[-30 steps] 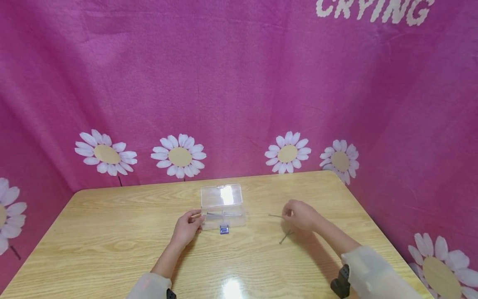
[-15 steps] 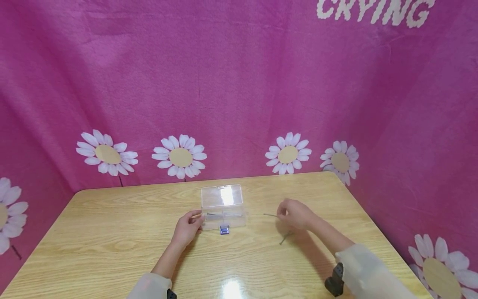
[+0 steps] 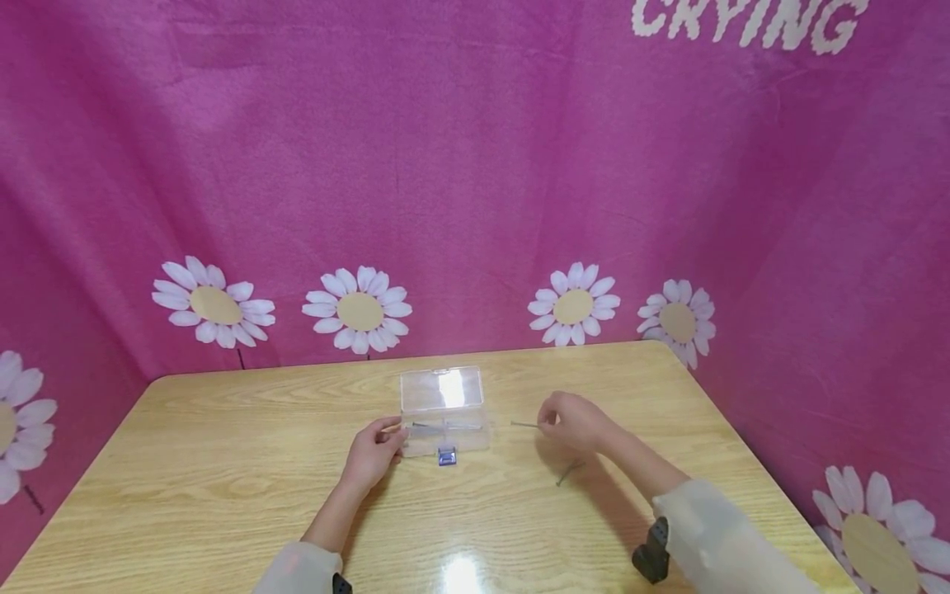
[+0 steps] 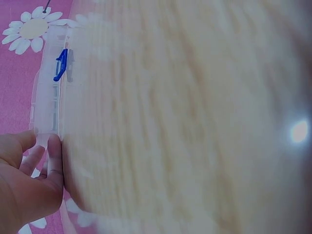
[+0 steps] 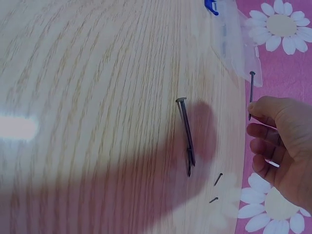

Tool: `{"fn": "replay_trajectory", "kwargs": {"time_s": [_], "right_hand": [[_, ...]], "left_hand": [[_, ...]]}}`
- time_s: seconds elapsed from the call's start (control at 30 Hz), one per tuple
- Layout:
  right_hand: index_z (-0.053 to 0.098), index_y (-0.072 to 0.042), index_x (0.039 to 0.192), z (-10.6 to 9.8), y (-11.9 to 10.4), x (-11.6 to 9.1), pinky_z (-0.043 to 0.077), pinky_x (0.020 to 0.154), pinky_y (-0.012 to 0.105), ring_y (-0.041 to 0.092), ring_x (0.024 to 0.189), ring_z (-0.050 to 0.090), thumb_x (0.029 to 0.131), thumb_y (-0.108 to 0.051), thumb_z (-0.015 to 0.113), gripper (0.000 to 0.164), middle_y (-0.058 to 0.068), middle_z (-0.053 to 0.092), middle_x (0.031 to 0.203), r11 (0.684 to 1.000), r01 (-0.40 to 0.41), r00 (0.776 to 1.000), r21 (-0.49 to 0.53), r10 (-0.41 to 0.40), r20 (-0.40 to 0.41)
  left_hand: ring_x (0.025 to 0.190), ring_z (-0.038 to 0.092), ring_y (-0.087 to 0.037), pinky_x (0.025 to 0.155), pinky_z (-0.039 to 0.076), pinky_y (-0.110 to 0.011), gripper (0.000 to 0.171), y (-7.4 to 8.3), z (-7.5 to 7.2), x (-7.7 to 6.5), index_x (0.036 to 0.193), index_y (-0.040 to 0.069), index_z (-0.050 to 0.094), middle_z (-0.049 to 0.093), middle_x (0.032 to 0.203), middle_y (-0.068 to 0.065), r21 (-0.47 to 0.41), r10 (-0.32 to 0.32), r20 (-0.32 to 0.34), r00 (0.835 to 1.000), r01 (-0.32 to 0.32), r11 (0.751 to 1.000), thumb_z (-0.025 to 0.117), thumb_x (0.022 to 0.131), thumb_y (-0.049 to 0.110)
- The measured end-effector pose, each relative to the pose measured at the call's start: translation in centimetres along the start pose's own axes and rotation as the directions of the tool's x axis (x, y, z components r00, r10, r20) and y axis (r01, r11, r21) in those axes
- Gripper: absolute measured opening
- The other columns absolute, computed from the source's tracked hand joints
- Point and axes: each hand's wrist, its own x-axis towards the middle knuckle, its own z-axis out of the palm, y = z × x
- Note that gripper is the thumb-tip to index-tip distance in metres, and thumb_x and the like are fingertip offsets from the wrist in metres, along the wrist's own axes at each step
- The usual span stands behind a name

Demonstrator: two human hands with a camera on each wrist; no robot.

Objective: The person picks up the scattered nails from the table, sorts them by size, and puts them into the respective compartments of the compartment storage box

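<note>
A clear plastic box (image 3: 469, 440) stands on the wooden table with its lid (image 3: 425, 391) raised and a blue latch (image 3: 447, 456) at the front. Thin nails (image 3: 425, 426) show inside it. My left hand (image 3: 371, 452) holds the box by its left end, thumb and fingertips at the corner, also seen in the left wrist view. To the right of the box, my right hand (image 3: 579, 421) pinches a nail (image 5: 251, 90) between thumb and index finger, its head pointing towards the box. Below this hand, two nails (image 5: 186, 129) lie crossed on the table.
Two smaller nails (image 5: 218, 179) lie farther along the table in the right wrist view. The wooden table (image 3: 223, 462) ends at a pink cloth (image 3: 460, 181) printed with daisies, which hangs behind it and at both sides.
My right hand has moved left towards the box, carrying the pinched nail with it. The left hand and the box stay where they were.
</note>
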Motion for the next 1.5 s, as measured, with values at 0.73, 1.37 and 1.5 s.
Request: {"fn": "replay_trajectory", "kwargs": {"time_s": [0.73,1.37,1.5], "right_hand": [[0.069,-0.006,0.083,1.0,-1.8,1.7,0.05,0.073,0.027,0.012,0.076,0.055,0.08,-0.008,0.062,0.008,-0.001,0.062,0.077,0.997,0.075,0.997,0.003,-0.075,-0.01],[0.069,-0.007,0.088,2.2,-3.1,3.0,0.052,0.078,0.03,0.012,0.08,0.057,0.082,-0.011,0.06,0.011,-0.001,0.063,0.083,0.999,0.027,1.0,0.047,-0.027,0.002],[0.068,-0.006,0.088,2.2,-3.8,3.4,0.052,0.078,0.03,0.013,0.081,0.058,0.083,-0.01,0.061,0.01,0.001,0.063,0.083,0.998,0.016,1.0,0.06,-0.016,-0.003]], "left_hand": [[0.067,0.058,-0.01,0.061,0.053,-0.021,0.036,0.1,0.1,-0.1,0.125,-0.005,0.054,0.064,0.088,-0.015,0.012,0.01,-0.001,1.0,-0.01,1.0,0.058,0.092,0.01],[0.068,0.057,-0.009,0.063,0.054,-0.023,0.036,0.0,0.0,0.0,0.125,-0.005,0.054,0.064,0.089,-0.015,0.007,0.006,0.0,1.0,-0.006,1.0,0.058,0.092,0.01],[0.067,0.057,-0.009,0.062,0.054,-0.022,0.036,0.0,0.0,0.1,0.124,-0.005,0.054,0.064,0.088,-0.015,-0.003,0.012,-0.007,1.0,-0.012,1.0,0.058,0.092,0.01]]}}
